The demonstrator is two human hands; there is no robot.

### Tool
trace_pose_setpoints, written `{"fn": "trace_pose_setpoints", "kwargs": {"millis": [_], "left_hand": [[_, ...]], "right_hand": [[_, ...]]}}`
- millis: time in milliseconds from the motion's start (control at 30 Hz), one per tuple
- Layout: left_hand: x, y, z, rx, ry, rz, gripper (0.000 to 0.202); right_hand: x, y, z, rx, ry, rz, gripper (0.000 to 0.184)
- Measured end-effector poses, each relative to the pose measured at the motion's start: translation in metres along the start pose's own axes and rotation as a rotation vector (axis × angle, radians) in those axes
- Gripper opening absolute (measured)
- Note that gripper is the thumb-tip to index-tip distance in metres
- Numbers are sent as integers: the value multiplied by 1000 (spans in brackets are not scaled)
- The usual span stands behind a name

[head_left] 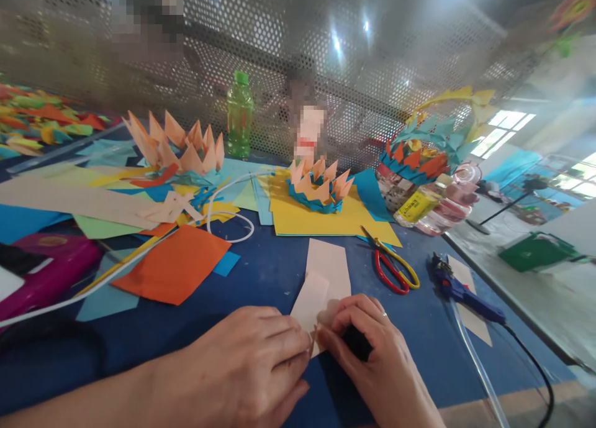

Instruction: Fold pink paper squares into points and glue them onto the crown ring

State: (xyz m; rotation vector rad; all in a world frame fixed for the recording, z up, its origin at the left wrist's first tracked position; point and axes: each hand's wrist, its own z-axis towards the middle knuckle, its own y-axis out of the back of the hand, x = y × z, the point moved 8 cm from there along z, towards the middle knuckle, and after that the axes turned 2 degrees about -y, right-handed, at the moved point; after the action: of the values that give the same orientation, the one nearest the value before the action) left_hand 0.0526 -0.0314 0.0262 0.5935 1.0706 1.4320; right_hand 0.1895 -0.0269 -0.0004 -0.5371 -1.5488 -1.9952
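My left hand (pixel 251 363) and my right hand (pixel 372 353) meet at the near edge of the blue table (pixel 274 273). Both pinch the near end of a pale peach paper strip (pixel 326 273) that runs away from me across the table. The fingers of each hand are curled and pressed on the paper where it is folded. A ring shows on my right hand. The fold itself is partly hidden between the fingertips.
Red-and-yellow scissors (pixel 393 266) and a blue glue gun (pixel 459 288) with its cable lie to the right. An orange sheet (pixel 174 266), a yellow sheet (pixel 321 220), paper crowns (pixel 319 186), a green bottle (pixel 239 114) and a jar (pixel 433 207) stand beyond. A pink object (pixel 51 273) lies left.
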Motion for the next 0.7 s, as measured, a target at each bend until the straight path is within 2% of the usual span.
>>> {"fn": "trace_pose_setpoints", "kwargs": {"millis": [200,367,500,600,700], "left_hand": [[2,13,4,-82,59,21,35],[1,12,5,-61,40,28,38],[2,14,3,-90,33,35,38],[3,12,6,-51,11,17,28],[7,3,9,70,52,20,26]], "right_hand": [[1,0,-2,12,50,-49,17],[2,0,-1,-5,72,-68,16],[1,-1,0,-4,63,-52,17],[1,-1,0,9,60,-40,16],[0,-1,-1,17,48,-45,16]]}}
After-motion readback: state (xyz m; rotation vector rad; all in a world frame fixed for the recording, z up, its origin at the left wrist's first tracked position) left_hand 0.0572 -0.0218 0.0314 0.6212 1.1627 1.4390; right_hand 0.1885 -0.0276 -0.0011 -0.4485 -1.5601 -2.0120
